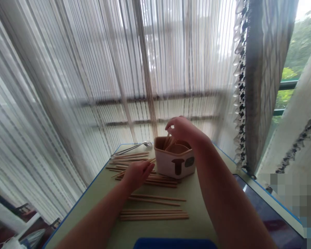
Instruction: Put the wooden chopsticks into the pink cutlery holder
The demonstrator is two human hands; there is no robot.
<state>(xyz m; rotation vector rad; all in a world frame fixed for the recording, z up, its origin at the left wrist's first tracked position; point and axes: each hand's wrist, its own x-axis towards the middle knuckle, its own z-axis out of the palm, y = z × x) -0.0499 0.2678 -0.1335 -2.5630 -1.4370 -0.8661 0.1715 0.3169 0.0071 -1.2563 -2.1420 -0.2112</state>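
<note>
Head view shows your two bare hands at a pale table (pixel 202 207) with a blue edge. Your left hand (pixel 137 174) is above the middle of the table, just to the left of the container (pixel 173 164). Its fingers are bent and closed around a few pale sticks (pixel 152 160), whose ends come out at a slant past the fingertips. Your right hand (pixel 180 129) is over the open top of this container, with the wrist bent down. Its fingers are curled, and their tips are at the upper ends of slim utensils (pixel 167 141), which lean inside the container; I cannot tell whether you grip them firmly. The container is white outside and brown inside, and it has a dark T-shaped mark on its front.

Around your left hand, many loose wooden sticks (pixel 129 159) lie on the table, roughly side by side. Nearer to you lie a separate pair (pixel 158 199) and then a small row (pixel 154 215). Metal utensils (pixel 131 149) rest behind the loose sticks, near the container. On your right, partly behind your forearm, lies a dark flat panel (pixel 269 211). A blue object (pixel 175 243) shows at the bottom border. Striped sheer curtains (pixel 114 62) hang behind the table.
</note>
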